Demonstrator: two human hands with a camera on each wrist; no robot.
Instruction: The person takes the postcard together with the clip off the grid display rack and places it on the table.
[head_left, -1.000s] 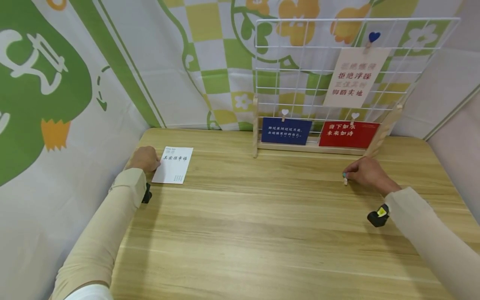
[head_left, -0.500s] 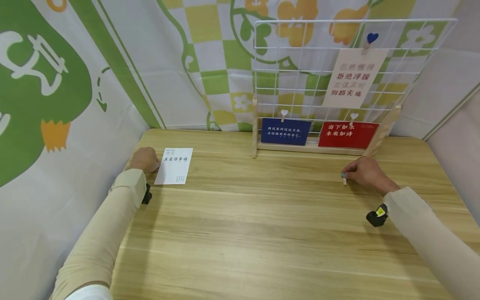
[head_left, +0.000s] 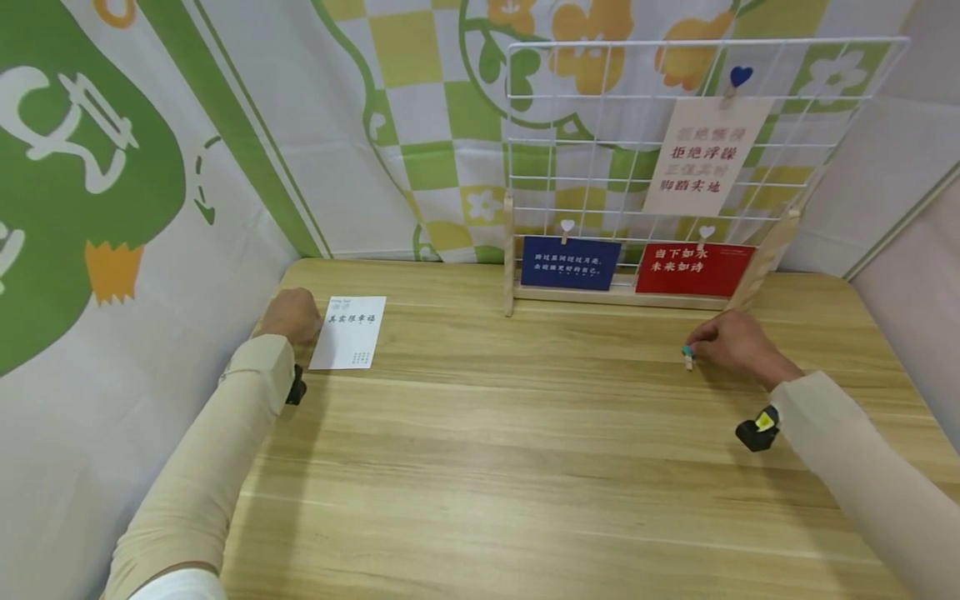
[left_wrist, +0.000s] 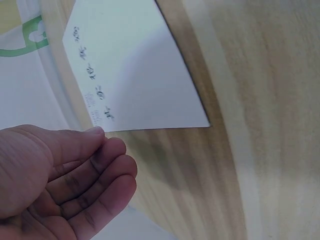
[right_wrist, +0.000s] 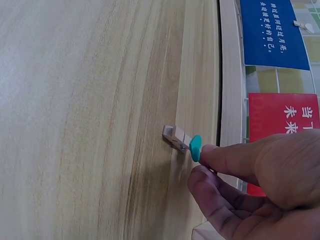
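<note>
Pinches a white postcard [head_left: 347,337] by its left side with the left hand [head_left: 291,315], just in from the back-left corner of the worktop [head_left: 480,467]. Grips a wooden clothespin [right_wrist: 175,138] by its turquoise end with the thumb and forefinger of the right hand [right_wrist: 255,182], before the wire grid rack [head_left: 588,177], toward the worktop's back-right corner. Seems to be gathering postcard and clothespin, with blue card [head_left: 572,275], red card [head_left: 695,282] and cream card [head_left: 708,158] already hung. Likely calls next for bringing both to the rack and squeezing the clothespin wide.

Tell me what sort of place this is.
Probably a curtained-off desk space: patterned fabric hangs behind a wood-grain table that bears a white wire rack with cards clipped on.
</note>
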